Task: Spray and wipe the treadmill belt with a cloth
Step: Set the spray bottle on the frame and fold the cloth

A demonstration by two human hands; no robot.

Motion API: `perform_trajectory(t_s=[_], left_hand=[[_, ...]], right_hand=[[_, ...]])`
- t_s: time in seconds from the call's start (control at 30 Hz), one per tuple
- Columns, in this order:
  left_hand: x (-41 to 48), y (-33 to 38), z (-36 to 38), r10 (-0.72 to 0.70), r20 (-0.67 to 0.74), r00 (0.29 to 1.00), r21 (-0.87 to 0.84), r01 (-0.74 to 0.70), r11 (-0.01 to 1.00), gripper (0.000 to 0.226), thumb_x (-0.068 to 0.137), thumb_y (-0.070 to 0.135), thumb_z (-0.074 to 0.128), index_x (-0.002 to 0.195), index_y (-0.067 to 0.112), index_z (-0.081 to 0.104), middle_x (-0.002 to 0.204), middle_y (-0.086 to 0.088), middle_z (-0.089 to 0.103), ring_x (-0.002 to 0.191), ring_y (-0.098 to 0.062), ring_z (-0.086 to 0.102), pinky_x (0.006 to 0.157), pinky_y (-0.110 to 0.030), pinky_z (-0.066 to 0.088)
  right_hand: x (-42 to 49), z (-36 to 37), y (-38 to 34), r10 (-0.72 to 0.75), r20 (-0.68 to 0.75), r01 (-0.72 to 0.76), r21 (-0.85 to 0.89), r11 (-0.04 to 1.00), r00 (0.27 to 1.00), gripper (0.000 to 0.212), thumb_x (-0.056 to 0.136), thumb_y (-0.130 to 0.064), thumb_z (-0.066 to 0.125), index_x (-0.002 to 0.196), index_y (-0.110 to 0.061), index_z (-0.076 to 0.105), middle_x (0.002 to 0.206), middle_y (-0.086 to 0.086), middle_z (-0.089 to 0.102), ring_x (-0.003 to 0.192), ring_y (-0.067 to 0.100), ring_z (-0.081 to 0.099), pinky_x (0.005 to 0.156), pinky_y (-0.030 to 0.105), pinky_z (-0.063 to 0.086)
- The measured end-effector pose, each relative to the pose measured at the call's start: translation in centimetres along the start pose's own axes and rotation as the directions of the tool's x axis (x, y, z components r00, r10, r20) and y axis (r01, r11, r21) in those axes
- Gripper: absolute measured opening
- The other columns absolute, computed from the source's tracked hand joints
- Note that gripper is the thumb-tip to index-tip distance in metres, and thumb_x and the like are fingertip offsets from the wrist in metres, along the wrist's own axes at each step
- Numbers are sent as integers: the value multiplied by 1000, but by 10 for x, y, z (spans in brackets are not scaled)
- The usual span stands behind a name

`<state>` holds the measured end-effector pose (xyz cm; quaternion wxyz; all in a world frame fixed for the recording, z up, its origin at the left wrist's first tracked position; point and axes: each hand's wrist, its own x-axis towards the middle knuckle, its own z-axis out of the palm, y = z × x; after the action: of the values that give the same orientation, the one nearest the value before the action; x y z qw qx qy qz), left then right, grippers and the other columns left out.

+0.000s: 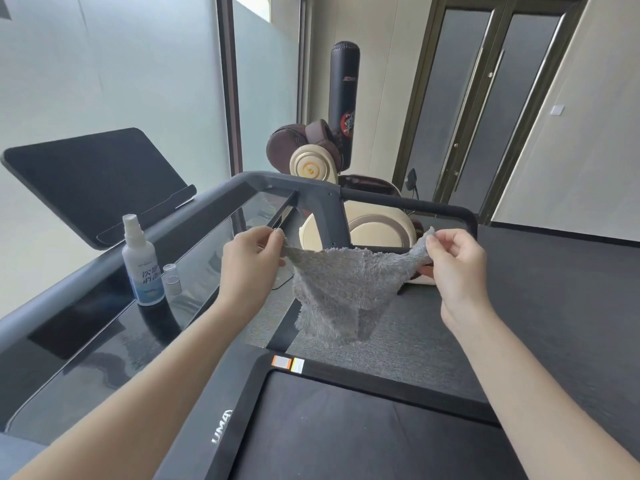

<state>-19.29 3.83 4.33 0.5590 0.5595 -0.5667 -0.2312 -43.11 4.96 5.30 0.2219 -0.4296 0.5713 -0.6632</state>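
A fluffy grey cloth (343, 289) hangs spread in the air between my hands, above the front of the treadmill. My left hand (251, 261) pinches its left top corner and my right hand (457, 268) pinches its right top corner. The black treadmill belt (346, 434) lies below, at the bottom middle of the view. A white spray bottle (142, 268) with blue print stands upright on the glossy black console panel (90, 348) to the left, its clear cap (172, 278) beside it.
A grey handrail (408, 204) runs across behind the cloth. The tilted black console screen (97, 181) sits at the far left. A massage chair (318, 168) and a black punching bag (344, 98) stand beyond. Dark carpet floor (554, 271) lies to the right.
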Motion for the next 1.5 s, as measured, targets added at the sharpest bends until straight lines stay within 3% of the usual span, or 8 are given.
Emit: perform_trajectory(t_s=[0.17,0.27,0.37,0.73,0.9,1.03,1.3,1.5], left_hand=[[4,13,6,3,73,997,-76,3,997,31,94,20,57,79,-4,71,88,0,65,92,-15,60,85,-34,46],[2,25,9,-29,249,968,-212,83,974,26,95,20,59,80,16,79,83,3,72,72,-5,63,73,-17,46],[4,32,11,-6,345,938,-296,115,948,34,95,19,60,67,24,79,76,7,75,75,-7,69,87,-26,50],[2,37,3,65,364,929,-379,85,921,9,85,7,73,85,16,72,72,6,69,65,-3,61,59,-12,46],[0,40,2,67,414,908,-409,120,905,8,86,7,72,89,12,78,85,-7,75,82,-16,67,86,-32,54],[0,36,6,78,446,892,-430,137,892,8,85,13,74,80,17,78,86,-10,71,86,-24,60,90,-43,46],[-3,33,12,142,560,816,-455,160,876,21,83,35,70,83,15,75,87,-9,68,88,-22,59,93,-44,44],[-1,34,12,162,654,739,-449,206,870,19,87,32,61,75,24,73,78,6,67,79,-10,59,86,-35,41]], right_hand=[[2,0,-9,-20,84,20,-9,1000,996,9,89,-13,60,80,-13,61,81,4,64,76,16,58,69,34,52],[-2,6,-19,-56,195,58,-8,998,979,10,87,-12,63,78,-15,63,90,1,66,83,8,59,73,22,46],[-7,12,-31,-91,298,76,59,995,950,10,88,-8,62,79,-12,63,97,8,70,85,9,64,67,10,47],[-16,20,-45,-137,485,34,215,976,864,19,90,-15,60,92,1,69,90,20,71,90,36,67,85,52,49],[-22,21,-42,-162,568,18,251,968,807,19,93,-7,53,90,0,70,90,7,72,90,23,66,91,37,50],[-24,22,-38,-227,594,92,249,964,771,16,83,8,62,86,-7,67,83,-2,72,85,11,67,77,20,51],[-25,23,-40,-268,602,102,296,950,752,12,77,-1,69,85,-6,61,91,14,66,86,20,64,83,35,52],[-21,20,-43,-277,656,167,227,959,702,20,79,0,69,95,-8,61,81,10,62,78,16,61,77,28,51]])
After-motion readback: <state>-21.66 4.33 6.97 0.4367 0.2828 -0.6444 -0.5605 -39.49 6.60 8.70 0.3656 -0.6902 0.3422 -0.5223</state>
